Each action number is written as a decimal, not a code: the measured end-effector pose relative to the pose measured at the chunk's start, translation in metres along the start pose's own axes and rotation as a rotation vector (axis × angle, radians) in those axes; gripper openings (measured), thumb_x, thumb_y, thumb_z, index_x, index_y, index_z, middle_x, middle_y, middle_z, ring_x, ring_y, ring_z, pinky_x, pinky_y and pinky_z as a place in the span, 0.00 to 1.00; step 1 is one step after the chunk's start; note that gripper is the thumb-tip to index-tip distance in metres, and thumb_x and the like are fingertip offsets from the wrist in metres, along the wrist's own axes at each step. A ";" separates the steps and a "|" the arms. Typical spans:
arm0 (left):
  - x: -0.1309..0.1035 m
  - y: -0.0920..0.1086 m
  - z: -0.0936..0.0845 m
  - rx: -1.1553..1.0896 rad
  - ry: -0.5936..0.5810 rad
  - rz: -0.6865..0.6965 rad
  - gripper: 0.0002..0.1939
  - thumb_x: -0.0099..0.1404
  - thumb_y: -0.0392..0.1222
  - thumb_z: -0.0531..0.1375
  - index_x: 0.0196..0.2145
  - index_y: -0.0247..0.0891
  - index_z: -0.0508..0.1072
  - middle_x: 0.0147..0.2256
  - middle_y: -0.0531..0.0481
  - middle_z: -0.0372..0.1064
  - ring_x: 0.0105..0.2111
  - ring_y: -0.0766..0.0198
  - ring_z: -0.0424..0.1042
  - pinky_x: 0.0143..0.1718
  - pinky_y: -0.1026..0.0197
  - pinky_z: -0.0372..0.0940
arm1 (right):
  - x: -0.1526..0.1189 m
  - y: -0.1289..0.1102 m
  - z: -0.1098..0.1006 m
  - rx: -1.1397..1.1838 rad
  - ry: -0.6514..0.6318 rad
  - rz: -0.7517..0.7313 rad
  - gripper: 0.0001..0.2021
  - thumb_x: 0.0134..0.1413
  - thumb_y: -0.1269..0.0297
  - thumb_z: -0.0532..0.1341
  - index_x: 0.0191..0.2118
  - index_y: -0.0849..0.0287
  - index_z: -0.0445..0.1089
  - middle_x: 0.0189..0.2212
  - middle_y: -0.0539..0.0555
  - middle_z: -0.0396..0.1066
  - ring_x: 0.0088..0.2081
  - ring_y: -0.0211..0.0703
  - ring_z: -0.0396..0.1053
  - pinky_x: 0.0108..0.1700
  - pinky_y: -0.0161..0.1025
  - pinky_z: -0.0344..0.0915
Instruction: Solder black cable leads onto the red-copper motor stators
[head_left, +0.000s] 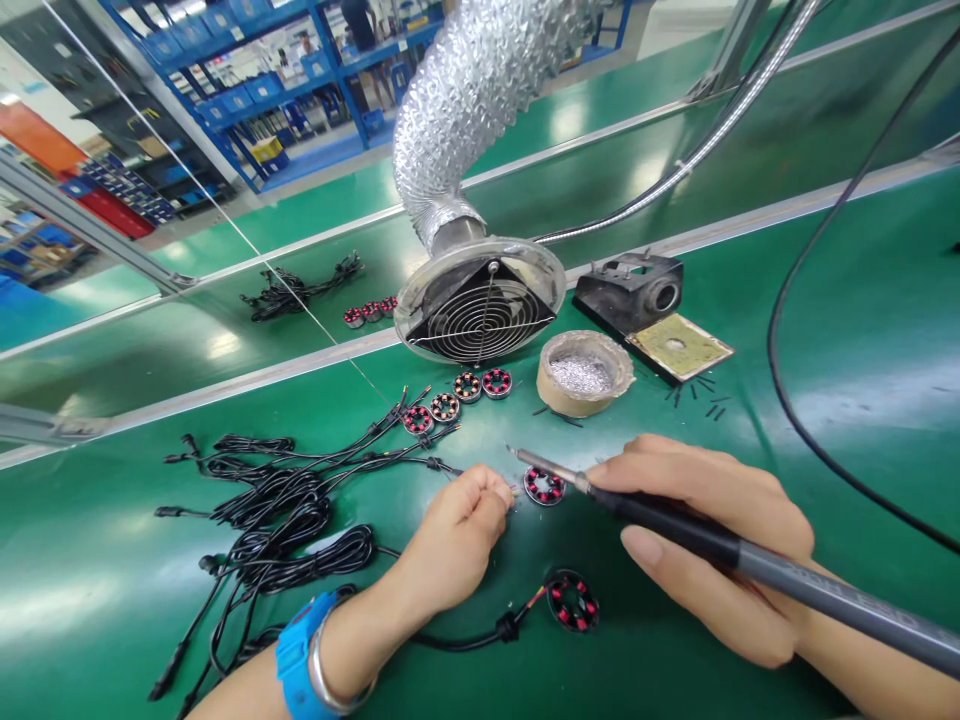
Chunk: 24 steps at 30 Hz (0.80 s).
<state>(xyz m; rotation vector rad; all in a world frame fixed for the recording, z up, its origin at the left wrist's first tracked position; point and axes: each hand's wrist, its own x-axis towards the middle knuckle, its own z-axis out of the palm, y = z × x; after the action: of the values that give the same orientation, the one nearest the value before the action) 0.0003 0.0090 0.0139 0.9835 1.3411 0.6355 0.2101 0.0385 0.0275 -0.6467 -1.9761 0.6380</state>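
Green desk (675, 660); blue shelving (341, 75) behind. A foil duct (487, 90) drops to a round fan hood (484, 318) above the desk.

Left hand (459, 535): thumb and forefinger pinched on the thin wire ends of a black cable. Right hand (739, 500): pen grip on a soldering iron (667, 520), tip near the left fingertips; contact cannot be told.

One red-wound ring (535, 489) lies on the desk below the iron's shaft, just right of the left hand. Nearer the wearer, a second wound ring (556, 602) is joined by coloured leads to a black cable (465, 643).

Left: coiled cables (289, 515). Beyond the hands: four small rings, a bowl (574, 401) of silvery bits, and an iron stand (626, 292) with a yellowish sponge (679, 347).
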 end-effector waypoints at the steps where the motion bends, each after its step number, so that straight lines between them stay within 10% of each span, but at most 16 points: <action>1: 0.000 0.000 0.000 -0.002 -0.001 0.003 0.20 0.60 0.60 0.56 0.27 0.40 0.60 0.18 0.62 0.49 0.19 0.70 0.45 0.20 0.65 0.43 | 0.000 0.001 0.002 -0.023 0.026 0.005 0.17 0.57 0.73 0.56 0.52 0.55 0.67 0.23 0.47 0.66 0.21 0.36 0.64 0.24 0.34 0.62; 11: 0.004 -0.007 -0.001 0.014 -0.074 0.046 0.13 0.68 0.48 0.49 0.27 0.40 0.58 0.19 0.59 0.51 0.20 0.69 0.50 0.23 0.65 0.47 | -0.007 0.025 0.039 -0.174 -0.106 -0.236 0.16 0.62 0.77 0.56 0.52 0.57 0.68 0.34 0.54 0.78 0.35 0.43 0.79 0.38 0.35 0.76; 19: -0.017 0.020 -0.009 0.621 -0.041 0.290 0.04 0.70 0.40 0.49 0.36 0.41 0.61 0.28 0.53 0.62 0.29 0.61 0.61 0.31 0.60 0.52 | -0.001 0.015 0.039 -0.240 -0.022 -0.196 0.10 0.60 0.76 0.56 0.44 0.57 0.68 0.26 0.49 0.76 0.23 0.36 0.75 0.27 0.29 0.72; 24: -0.009 0.011 -0.006 0.361 -0.055 0.190 0.06 0.70 0.38 0.49 0.33 0.40 0.61 0.24 0.56 0.62 0.27 0.64 0.63 0.31 0.63 0.56 | -0.001 0.010 0.046 -0.141 -0.041 -0.187 0.14 0.58 0.78 0.55 0.46 0.57 0.68 0.31 0.50 0.79 0.26 0.35 0.77 0.31 0.26 0.74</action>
<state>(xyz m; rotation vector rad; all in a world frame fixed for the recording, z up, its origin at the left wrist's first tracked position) -0.0054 0.0076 0.0280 1.4232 1.3500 0.5112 0.1720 0.0372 0.0006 -0.5285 -2.1043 0.4038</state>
